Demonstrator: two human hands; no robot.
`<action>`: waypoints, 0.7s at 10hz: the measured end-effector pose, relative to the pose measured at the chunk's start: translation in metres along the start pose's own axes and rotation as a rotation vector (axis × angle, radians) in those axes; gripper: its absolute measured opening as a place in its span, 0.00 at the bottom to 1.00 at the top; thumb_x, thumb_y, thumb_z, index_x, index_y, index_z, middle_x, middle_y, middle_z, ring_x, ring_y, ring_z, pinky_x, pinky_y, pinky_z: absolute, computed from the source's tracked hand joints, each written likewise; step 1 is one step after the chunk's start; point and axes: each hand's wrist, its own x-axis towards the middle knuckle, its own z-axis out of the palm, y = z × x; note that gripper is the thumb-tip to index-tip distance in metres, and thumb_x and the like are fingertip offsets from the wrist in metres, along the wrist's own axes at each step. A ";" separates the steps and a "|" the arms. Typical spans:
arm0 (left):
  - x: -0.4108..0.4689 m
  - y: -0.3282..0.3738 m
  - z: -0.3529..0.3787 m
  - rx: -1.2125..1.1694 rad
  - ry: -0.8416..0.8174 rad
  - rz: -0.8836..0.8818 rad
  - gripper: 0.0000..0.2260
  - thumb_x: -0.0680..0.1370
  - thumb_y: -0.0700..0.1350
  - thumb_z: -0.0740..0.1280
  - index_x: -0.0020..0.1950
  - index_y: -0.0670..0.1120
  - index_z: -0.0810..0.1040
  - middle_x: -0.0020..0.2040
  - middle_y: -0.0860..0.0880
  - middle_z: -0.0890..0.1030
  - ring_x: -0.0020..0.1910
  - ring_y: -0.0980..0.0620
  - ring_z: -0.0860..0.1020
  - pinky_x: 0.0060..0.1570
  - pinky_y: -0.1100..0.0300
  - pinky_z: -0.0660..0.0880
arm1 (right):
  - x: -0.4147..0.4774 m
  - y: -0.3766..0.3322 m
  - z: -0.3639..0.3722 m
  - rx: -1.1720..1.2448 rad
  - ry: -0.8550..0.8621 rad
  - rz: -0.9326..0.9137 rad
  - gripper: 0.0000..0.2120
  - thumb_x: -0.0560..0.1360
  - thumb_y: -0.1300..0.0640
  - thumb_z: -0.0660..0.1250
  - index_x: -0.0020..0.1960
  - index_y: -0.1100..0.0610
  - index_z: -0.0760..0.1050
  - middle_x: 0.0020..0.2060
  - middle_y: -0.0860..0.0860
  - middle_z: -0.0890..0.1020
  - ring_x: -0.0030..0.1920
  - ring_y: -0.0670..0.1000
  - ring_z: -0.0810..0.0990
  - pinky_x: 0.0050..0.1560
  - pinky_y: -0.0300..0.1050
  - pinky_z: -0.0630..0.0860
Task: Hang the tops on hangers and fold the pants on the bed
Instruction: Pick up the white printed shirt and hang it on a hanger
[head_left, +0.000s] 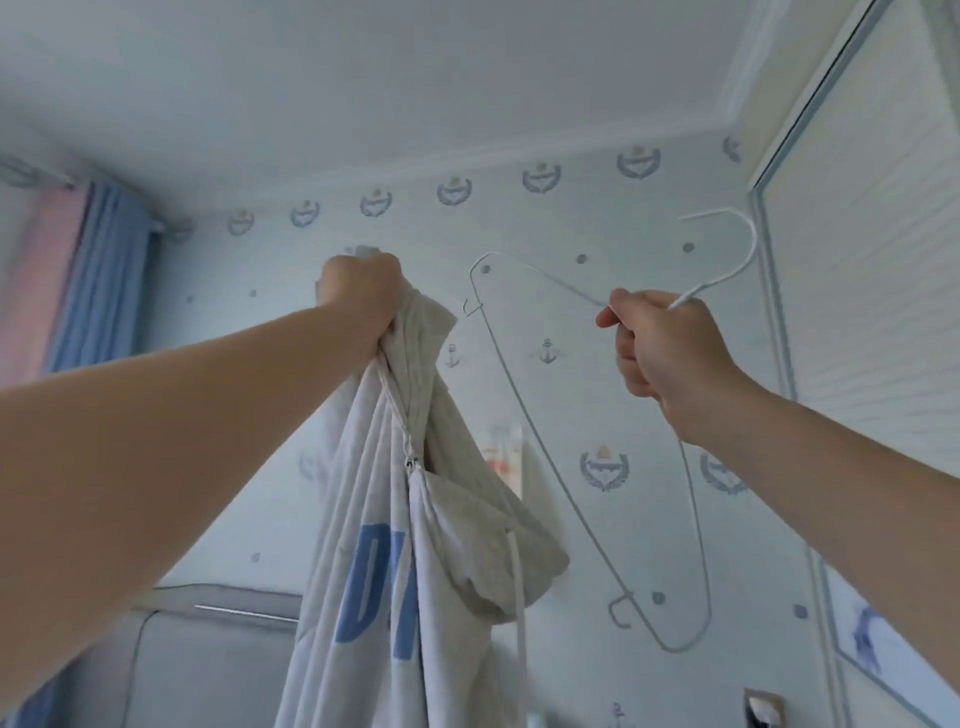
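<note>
- Far left of the hoodie there's a pink curtain with a blue curtain right next to it, both hanging from a rod up near the ceiling.
- Left hand is raised right at the top of the hoodie, fist closed tight around a bunch of its fabric. The whole thing dangles from that one grip.
- The hoodie is pale grey-white with big blue letters on the front. It hangs straight down in front of the wallpapered wall, zip partly open. The hood flops over to the right side and a white drawstring trails down below it.
- Low down to the left of the hoodie, partly behind it, is a grey padded panel, pretty blurry.
- Just right of the hoodie is a thin white wire hanger, held in the air and apart from the fabric. It's tipped nearly on end: hook up and to the right, one shoulder high near the hoodie's top, the other low.
- Right hand is further right of the hoodie at about the same height as the left, fingers curled around the hanger's neck just under the hook.
- Far right of the hoodie is a tall white panelled door with a pale frame.
</note>
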 end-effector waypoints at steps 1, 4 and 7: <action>0.006 -0.035 -0.058 0.142 0.113 0.073 0.17 0.77 0.43 0.66 0.65 0.43 0.73 0.42 0.50 0.70 0.39 0.54 0.74 0.35 0.64 0.74 | -0.022 0.008 0.060 0.073 -0.101 0.032 0.14 0.81 0.56 0.61 0.38 0.58 0.75 0.20 0.46 0.64 0.19 0.47 0.58 0.22 0.35 0.55; 0.037 -0.130 -0.249 0.325 0.132 -0.020 0.17 0.81 0.46 0.60 0.63 0.39 0.78 0.34 0.47 0.73 0.29 0.50 0.72 0.12 0.68 0.64 | -0.106 0.029 0.248 0.308 -0.293 0.118 0.14 0.81 0.55 0.63 0.38 0.58 0.76 0.21 0.47 0.63 0.20 0.47 0.58 0.22 0.34 0.56; 0.025 -0.266 -0.383 1.181 -0.119 0.205 0.11 0.84 0.40 0.59 0.66 0.44 0.70 0.57 0.52 0.74 0.49 0.55 0.72 0.51 0.65 0.72 | -0.249 0.080 0.399 0.456 -0.469 0.245 0.19 0.82 0.56 0.63 0.33 0.52 0.79 0.20 0.46 0.64 0.19 0.47 0.58 0.22 0.33 0.57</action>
